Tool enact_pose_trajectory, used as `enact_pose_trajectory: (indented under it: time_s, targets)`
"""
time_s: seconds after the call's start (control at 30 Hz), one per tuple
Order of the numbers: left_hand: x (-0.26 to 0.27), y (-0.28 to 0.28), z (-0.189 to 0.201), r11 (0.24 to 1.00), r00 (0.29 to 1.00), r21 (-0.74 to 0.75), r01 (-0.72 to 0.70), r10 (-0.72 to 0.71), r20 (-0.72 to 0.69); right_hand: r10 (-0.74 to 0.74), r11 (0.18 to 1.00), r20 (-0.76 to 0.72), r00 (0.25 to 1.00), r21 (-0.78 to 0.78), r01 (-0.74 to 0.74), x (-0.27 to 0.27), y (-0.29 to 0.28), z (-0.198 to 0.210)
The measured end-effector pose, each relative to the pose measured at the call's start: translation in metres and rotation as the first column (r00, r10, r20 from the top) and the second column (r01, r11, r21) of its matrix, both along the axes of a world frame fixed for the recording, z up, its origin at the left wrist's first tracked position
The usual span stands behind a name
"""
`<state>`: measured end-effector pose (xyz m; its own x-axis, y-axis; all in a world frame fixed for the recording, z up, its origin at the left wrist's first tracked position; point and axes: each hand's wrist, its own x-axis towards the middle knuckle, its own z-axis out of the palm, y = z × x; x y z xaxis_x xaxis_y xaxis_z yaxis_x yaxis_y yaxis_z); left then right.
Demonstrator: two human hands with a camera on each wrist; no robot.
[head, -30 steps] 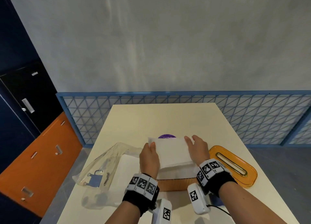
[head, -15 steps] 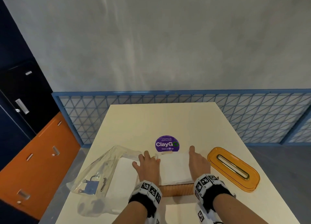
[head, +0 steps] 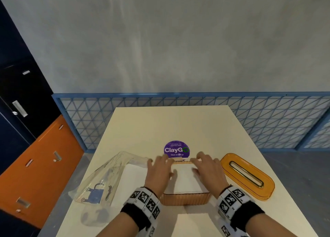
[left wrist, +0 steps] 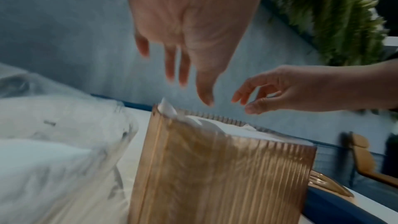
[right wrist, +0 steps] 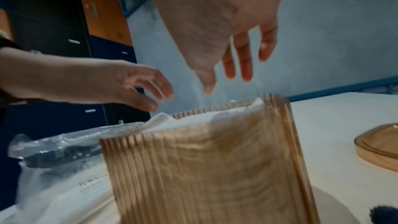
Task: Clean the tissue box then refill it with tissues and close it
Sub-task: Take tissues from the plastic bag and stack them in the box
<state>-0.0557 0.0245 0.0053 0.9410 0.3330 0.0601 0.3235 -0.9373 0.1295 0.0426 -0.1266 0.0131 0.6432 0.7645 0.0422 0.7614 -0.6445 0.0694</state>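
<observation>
An amber ribbed tissue box [head: 185,199] [left wrist: 215,168] [right wrist: 204,168] stands open on the table, holding a white stack of tissues [head: 185,181] [left wrist: 215,124] [right wrist: 193,118]. A tissue corner sticks up at the box's far left edge. My left hand [head: 159,172] [left wrist: 187,77] hovers over the left side of the stack, fingers straight. My right hand [head: 205,169] [right wrist: 228,74] hovers over the right side, fingers relaxed. Both hands hold nothing. The amber lid [head: 247,175] [right wrist: 379,149] with its slot lies right of the box.
A clear plastic tissue wrapper [head: 107,179] with more white tissues lies left of the box. A purple round sticker [head: 176,149] is on the table [head: 169,124] behind it. A white sheet [head: 192,224] lies at the near edge. A blue lattice fence [head: 267,122] runs behind.
Both hands lowered the tissue stack into the box, then let go of it and lifted slightly. The purple sticker came into view behind the box.
</observation>
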Motion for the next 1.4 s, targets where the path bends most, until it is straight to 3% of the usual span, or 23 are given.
enact_pose_trajectory:
  time_s: [0.03,0.1,0.23,0.43,0.6,0.7,0.8,0.87,0.93,0.97,1.03,1.13,1.27,1.4]
  targets:
    - [-0.001,0.001,0.000,0.990,0.986,-0.085,0.116,-0.125,-0.114,0.049,0.998,-0.084,0.995,-0.033,-0.051,0.002,-0.002,0.002]
    - [-0.003,0.006,0.004,0.959,0.906,-0.207,0.193,-0.255,-0.337,0.073,0.966,-0.292,0.954,-0.217,-0.140,0.004,-0.007,0.005]
    - [0.001,0.013,0.004,0.976,0.830,-0.126,0.180,-0.219,-0.512,0.003,0.911,-0.398,0.917,-0.378,-0.167,0.012,-0.016,0.006]
    - [0.006,0.010,-0.001,0.979,0.798,0.028,0.204,-0.150,-0.584,0.000,0.857,-0.373,0.928,-0.479,-0.192,0.008,-0.011,0.005]
    - [0.006,0.002,0.001,0.976,0.785,0.084,0.202,-0.110,-0.610,0.002,0.861,-0.366,0.930,-0.472,-0.187,0.003,-0.010,0.006]
    - [0.005,-0.002,0.004,0.966,0.813,0.146,0.212,-0.091,-0.575,-0.026,0.882,-0.350,0.936,-0.448,-0.143,0.002,-0.012,0.011]
    - [-0.007,0.000,0.008,0.994,0.916,0.039,0.098,-0.074,-0.395,-0.058,0.943,-0.330,0.942,-0.327,-0.057,0.007,-0.016,0.018]
    - [-0.021,0.008,0.006,0.988,0.993,-0.137,-0.068,0.054,-0.105,-0.079,0.987,-0.313,0.947,-0.155,0.031,0.015,-0.023,0.018]
    - [-0.036,0.022,-0.004,0.944,0.960,-0.225,-0.239,0.265,0.093,-0.120,0.990,-0.341,0.932,0.025,0.136,0.020,-0.032,0.015]
    - [-0.043,0.029,-0.011,0.910,0.931,-0.260,-0.324,0.356,0.086,-0.135,0.982,-0.391,0.910,0.070,0.176,0.019,-0.034,0.013]
    - [-0.051,0.041,-0.030,0.828,0.883,-0.314,-0.465,0.459,-0.096,-0.163,0.970,-0.526,0.835,0.069,0.233,0.015,-0.036,0.007]
    - [-0.053,0.048,-0.049,0.768,0.795,-0.253,-0.589,0.494,-0.352,-0.212,0.950,-0.609,0.765,0.057,0.308,0.015,-0.033,-0.004]
    - [-0.049,0.047,-0.064,0.788,0.752,-0.122,-0.603,0.511,-0.416,-0.278,0.920,-0.630,0.725,0.043,0.390,0.021,-0.034,-0.012]
    - [-0.044,0.044,-0.073,0.790,0.735,-0.059,-0.611,0.538,-0.412,-0.289,0.923,-0.614,0.734,0.026,0.385,0.023,-0.033,-0.013]
